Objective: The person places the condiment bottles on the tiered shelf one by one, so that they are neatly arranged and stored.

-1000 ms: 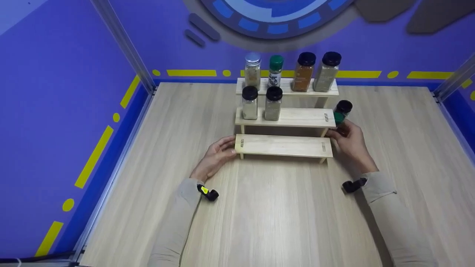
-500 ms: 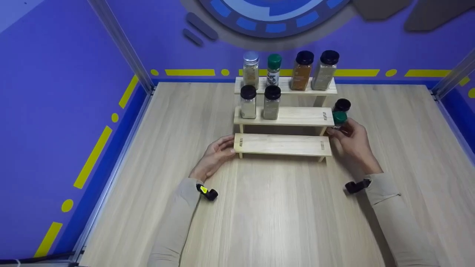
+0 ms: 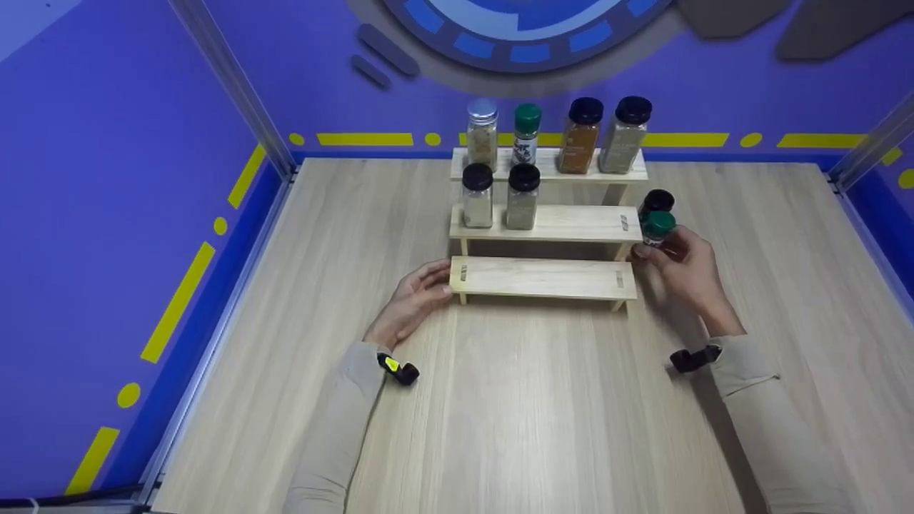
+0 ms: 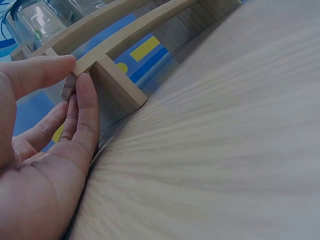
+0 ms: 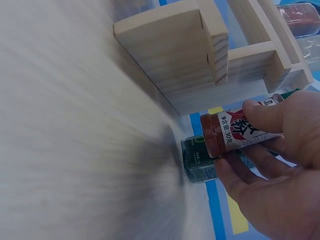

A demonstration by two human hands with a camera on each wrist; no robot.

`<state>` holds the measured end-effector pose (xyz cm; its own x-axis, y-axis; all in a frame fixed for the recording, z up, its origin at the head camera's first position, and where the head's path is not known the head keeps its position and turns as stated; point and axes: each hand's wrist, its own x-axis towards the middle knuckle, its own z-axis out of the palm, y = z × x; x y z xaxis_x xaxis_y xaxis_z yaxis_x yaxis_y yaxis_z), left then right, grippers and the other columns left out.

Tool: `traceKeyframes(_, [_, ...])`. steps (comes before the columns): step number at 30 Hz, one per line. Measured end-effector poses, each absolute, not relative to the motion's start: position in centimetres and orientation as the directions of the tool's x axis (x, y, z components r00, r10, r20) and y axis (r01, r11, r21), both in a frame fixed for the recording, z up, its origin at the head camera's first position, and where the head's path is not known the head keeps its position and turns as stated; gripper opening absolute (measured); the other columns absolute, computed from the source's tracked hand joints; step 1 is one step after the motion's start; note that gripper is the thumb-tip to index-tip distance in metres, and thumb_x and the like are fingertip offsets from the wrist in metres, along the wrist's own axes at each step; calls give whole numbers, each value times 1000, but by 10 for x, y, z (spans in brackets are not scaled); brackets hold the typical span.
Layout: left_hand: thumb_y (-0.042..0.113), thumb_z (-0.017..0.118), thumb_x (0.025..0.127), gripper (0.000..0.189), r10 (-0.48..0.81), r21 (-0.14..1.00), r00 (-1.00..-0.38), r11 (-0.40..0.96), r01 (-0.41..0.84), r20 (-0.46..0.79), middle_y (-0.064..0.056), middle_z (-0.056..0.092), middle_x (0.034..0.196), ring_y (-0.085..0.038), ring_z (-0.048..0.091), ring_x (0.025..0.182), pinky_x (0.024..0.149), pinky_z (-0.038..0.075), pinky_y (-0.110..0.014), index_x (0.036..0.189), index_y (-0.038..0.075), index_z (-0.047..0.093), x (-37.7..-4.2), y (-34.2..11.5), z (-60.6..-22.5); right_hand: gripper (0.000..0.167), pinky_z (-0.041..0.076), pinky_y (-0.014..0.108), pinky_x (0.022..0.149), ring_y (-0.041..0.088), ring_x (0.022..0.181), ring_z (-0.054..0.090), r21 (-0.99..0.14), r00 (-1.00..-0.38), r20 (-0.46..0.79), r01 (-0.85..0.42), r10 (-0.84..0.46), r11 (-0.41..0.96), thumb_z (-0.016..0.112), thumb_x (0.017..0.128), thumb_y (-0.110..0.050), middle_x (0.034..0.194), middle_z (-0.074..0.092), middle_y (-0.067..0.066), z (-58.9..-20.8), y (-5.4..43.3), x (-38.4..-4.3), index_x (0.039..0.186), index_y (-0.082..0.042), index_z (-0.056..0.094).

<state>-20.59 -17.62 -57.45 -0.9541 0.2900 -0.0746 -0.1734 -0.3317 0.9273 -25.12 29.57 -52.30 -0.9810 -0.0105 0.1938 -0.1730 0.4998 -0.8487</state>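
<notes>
In the head view a three-tier wooden spice rack (image 3: 543,277) stands on the table. My left hand (image 3: 413,298) pinches the left end of its lowest shelf, thumb and fingertips at the corner (image 4: 80,70). Beyond the rack's right side, my right hand (image 3: 689,271) grips a small spice jar (image 5: 240,127) with a green lid, red-brown powder and a printed label. The right wrist view has this jar tilted and its base off the tabletop. Just behind it stands a black-lidded jar (image 3: 658,202), partly hidden.
Several spice jars, including an orange-brown one (image 3: 580,139), stand along the top shelf. Two black-lidded jars (image 3: 478,200) occupy the left half of the middle shelf. A blue-purple wall (image 3: 400,107) closes off the back of the table (image 3: 543,407).
My right hand has drawn slightly right and toward me with the green-lidded jar, away from the rack's side. The left hand keeps its hold on the lowest shelf.
</notes>
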Motion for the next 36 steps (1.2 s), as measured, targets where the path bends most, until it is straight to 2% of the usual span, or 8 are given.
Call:
traceKeyframes(3, [-7, 66, 97, 67, 292, 928, -953, -327, -179, -81, -23, 48, 157, -21, 58, 131, 109, 55, -31, 158, -7, 39, -206, -176, -574, 39, 53, 19, 105, 7, 116, 64, -852, -979, 202, -175, 2, 493, 76, 100, -15, 130, 70, 19, -522, 298, -251, 133, 3, 65])
traceKeyframes(5, [-6, 65, 97, 67, 292, 928, -953, -324, -184, -87, -21, 48, 156, -20, 57, 132, 107, 55, -30, 158, -7, 39, -206, -177, -574, 39, 53, 18, 105, 3, 115, 63, -854, -979, 205, -172, 12, 491, 76, 100, -12, 131, 70, 20, -522, 300, -251, 133, 5, 65])
traceKeyframes(10, [-6, 65, 97, 66, 290, 929, -954, -326, -177, -80, -19, 51, 154, -20, 57, 132, 106, 56, -31, 158, -6, 40, -205, -177, -575, 41, 53, 19, 107, 5, 117, 62, -845, -980, 194, -144, 44, 515, 75, 100, -10, 132, 67, 21, -519, 304, -249, 135, 7, 63])
traceKeyframes(13, [-6, 66, 96, 67, 290, 930, -954, -325, -172, -75, -18, 52, 153, -20, 57, 132, 106, 56, -31, 158, -7, 40, -205, -177, -575, 42, 52, 15, 105, 3, 116, 61, -855, -980, 191, -140, 51, 499, 75, 100, -10, 131, 67, 18, -514, 305, -247, 135, 9, 62])
traceKeyframes(16, [-6, 66, 96, 66, 289, 932, -955, -321, -169, -74, -18, 53, 152, -21, 57, 132, 106, 56, -31, 157, -7, 41, -206, -177, -576, 42, 52, 11, 100, 0, 113, 62, -871, -977, 205, -154, 60, 466, 76, 99, -9, 125, 69, 9, -510, 307, -247, 134, 9, 62])
traceKeyframes(22, [-7, 65, 96, 66, 286, 932, -956, -321, -167, -73, -21, 50, 155, -21, 56, 134, 108, 55, -31, 157, -7, 40, -205, -177, -575, 40, 54, 11, 98, 0, 109, 64, -894, -967, 238, -182, 90, 409, 76, 97, -2, 113, 67, -13, -504, 310, -248, 133, 12, 62])
traceKeyframes(30, [-8, 64, 96, 68, 295, 930, -953, -327, -168, -69, -20, 51, 154, -21, 57, 133, 108, 55, -32, 158, -8, 38, -205, -177, -574, 39, 54, 10, 95, -1, 109, 65, -890, -950, 290, -224, 113, 398, 77, 96, -2, 113, 68, -15, -494, 314, -244, 132, 7, 66])
traceKeyframes(36, [-7, 63, 98, 67, 310, 930, -949, -328, -166, -60, -17, 53, 151, -21, 56, 133, 107, 55, -32, 159, -7, 37, -206, -178, -575, 40, 55, 12, 94, 3, 107, 69, -904, -931, 333, -270, 151, 330, 79, 94, 0, 111, 70, -12, -486, 314, -243, 132, 5, 69])
